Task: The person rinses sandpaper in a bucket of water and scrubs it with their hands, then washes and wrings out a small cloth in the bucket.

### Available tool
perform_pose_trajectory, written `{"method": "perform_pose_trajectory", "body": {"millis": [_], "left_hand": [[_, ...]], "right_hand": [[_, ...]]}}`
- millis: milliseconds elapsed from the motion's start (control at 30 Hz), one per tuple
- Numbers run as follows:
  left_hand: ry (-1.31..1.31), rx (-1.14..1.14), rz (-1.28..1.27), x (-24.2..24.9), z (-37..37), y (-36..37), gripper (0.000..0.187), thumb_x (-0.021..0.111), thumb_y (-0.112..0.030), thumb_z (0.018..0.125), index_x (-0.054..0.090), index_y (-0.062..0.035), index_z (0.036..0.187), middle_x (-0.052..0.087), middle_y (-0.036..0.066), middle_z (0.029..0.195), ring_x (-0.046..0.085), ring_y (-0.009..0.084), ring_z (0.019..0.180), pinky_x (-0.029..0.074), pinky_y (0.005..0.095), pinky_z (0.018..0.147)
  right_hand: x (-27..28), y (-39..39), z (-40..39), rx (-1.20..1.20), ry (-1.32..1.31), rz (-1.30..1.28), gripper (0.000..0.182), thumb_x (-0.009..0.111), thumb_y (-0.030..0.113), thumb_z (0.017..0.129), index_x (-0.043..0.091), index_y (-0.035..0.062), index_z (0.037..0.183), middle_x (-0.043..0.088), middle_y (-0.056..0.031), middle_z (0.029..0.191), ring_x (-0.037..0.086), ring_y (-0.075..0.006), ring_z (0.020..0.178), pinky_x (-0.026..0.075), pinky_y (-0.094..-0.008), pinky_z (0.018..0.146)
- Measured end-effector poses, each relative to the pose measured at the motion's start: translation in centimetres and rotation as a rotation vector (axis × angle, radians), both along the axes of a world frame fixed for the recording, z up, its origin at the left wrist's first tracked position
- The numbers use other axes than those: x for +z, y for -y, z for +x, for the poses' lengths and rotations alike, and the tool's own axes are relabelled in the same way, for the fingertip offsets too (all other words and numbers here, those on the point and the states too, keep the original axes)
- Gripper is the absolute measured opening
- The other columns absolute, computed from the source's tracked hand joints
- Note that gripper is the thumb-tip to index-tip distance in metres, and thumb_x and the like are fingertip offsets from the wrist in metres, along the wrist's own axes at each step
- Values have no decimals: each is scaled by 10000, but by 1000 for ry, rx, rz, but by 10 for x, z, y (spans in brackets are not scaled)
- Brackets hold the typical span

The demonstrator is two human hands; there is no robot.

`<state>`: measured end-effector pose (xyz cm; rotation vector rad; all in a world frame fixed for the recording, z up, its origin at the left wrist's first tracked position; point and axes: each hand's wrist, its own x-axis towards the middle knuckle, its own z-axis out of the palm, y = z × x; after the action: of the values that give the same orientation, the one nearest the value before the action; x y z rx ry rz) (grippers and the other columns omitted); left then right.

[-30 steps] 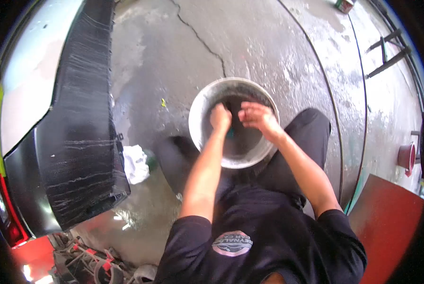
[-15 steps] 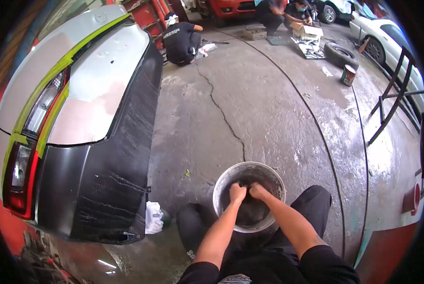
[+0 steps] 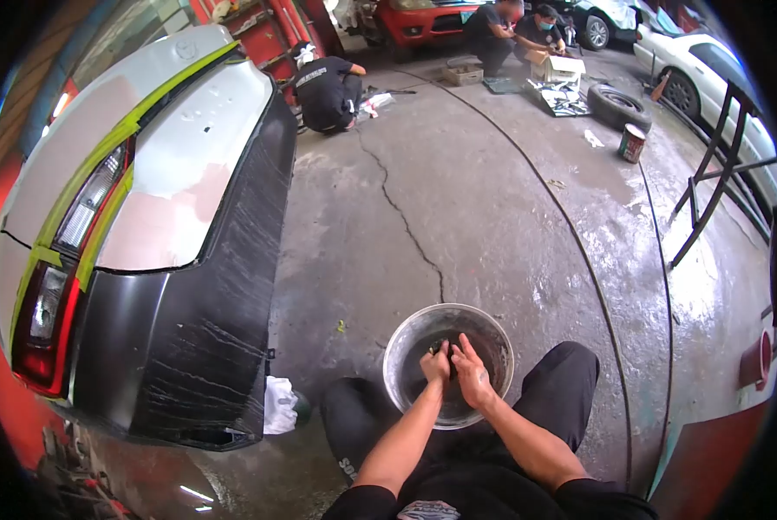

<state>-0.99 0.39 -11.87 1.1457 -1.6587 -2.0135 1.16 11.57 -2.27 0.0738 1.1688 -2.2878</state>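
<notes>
A round metal basin (image 3: 395, 347) stands on the floor between my knees, with dark, murky contents. Over it, my left hand (image 3: 435, 364) is closed around a small dark item that shows only partly at the fingertips. My right hand (image 3: 471, 374) is just beside it, fingers stretched out and palm turned toward the left hand. The item's shape is too small to make out.
On the left is a car's rear end with a black bumper (image 3: 198, 347) and a taped tail light (image 3: 94, 199). White cloth (image 3: 280, 405) lies beside it. Hoses cross the floor at right, near a can (image 3: 631, 143) and tyre (image 3: 619, 106). Several people crouch farther back.
My right hand has opened, its fingers now extended upward. My left hand stays closed and has turned slightly. Both hands look raised a little in the basin, and the view has shifted slightly.
</notes>
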Motion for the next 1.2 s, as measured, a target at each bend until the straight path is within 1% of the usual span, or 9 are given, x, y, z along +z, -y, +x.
{"method": "perform_pose_trajectory", "body": {"millis": [333, 367, 467, 867, 900, 933, 1000, 1067, 1200], "left_hand": [[50, -199, -155, 62, 17, -24, 237, 714, -158, 954, 730, 42, 1080, 733, 103, 1016, 673, 198, 857, 539, 372, 764], [-134, -189, 1, 19, 13, -10, 264, 703, -156, 947, 719, 66, 1090, 726, 117, 1030, 681, 209, 846, 551, 374, 742], [-289, -78, 301, 12, 14, -16, 250, 671, -185, 995, 725, 46, 1074, 730, 100, 1047, 680, 193, 872, 549, 340, 755], [-210, -187, 181, 97, 22, -22, 412, 637, -246, 1024, 645, 90, 1264, 685, 153, 1242, 662, 249, 1075, 532, 357, 902], [-287, -182, 148, 46, 12, -8, 425, 631, -261, 1027, 635, 82, 1278, 674, 159, 1268, 645, 267, 1128, 529, 379, 939], [-215, -190, 210, 61, 12, -4, 448, 631, -276, 1027, 617, 78, 1301, 651, 182, 1312, 611, 283, 1197, 508, 399, 994], [-127, -117, 443, 62, 12, 8, 369, 644, -346, 1023, 666, -12, 1178, 682, 69, 917, 641, 192, 655, 534, 344, 567], [-113, -87, 588, 64, 9, 15, 347, 659, -393, 1012, 672, -62, 1116, 605, 15, 768, 521, 137, 477, 426, 302, 423], [-233, -183, 609, 93, 21, -1, 366, 651, -420, 1011, 689, -82, 1147, 671, 41, 882, 546, 133, 518, 432, 303, 444]], "right_hand": [[-3, -3, -23, -56, -67, 68, 874, 644, 267, 933, 180, 86, 1651, 219, -139, 1702, 167, -294, 1574, 171, -392, 1252], [-3, 0, -12, -78, -102, 28, 865, 642, 238, 934, 182, 70, 1647, 206, -130, 1707, 149, -286, 1582, 151, -391, 1261], [1, -4, -2, -33, -102, -10, 884, 644, 270, 939, 158, 67, 1650, 202, -156, 1703, 128, -297, 1586, 116, -388, 1269], [17, -10, -2, -77, -1, -149, 928, 712, 293, 933, 160, 127, 1660, 215, -203, 1679, 142, -272, 1574, 90, -396, 1262], [20, -16, -2, -58, 19, -164, 947, 728, 304, 927, 151, 156, 1663, 279, -174, 1656, 180, -285, 1562, 105, -418, 1264], [8, -21, -1, -19, -11, -139, 880, 669, 372, 961, 160, 237, 1666, 408, -138, 1593, 432, -259, 1416, 352, -438, 1147], [16, -36, -1, -22, -14, -384, 817, 643, 379, 990, 182, 242, 1651, 467, -138, 1522, 514, -348, 1359, 405, -507, 1115], [25, -48, -18, -56, 7, -498, 756, 566, 426, 1024, 171, 240, 1641, 425, -174, 1551, 479, -389, 1394, 391, -564, 1132], [23, -59, -38, -181, 109, -577, 598, 451, 406, 1076, 252, 201, 1602, 380, -212, 1578, 415, -399, 1433, 351, -621, 1154]]}}
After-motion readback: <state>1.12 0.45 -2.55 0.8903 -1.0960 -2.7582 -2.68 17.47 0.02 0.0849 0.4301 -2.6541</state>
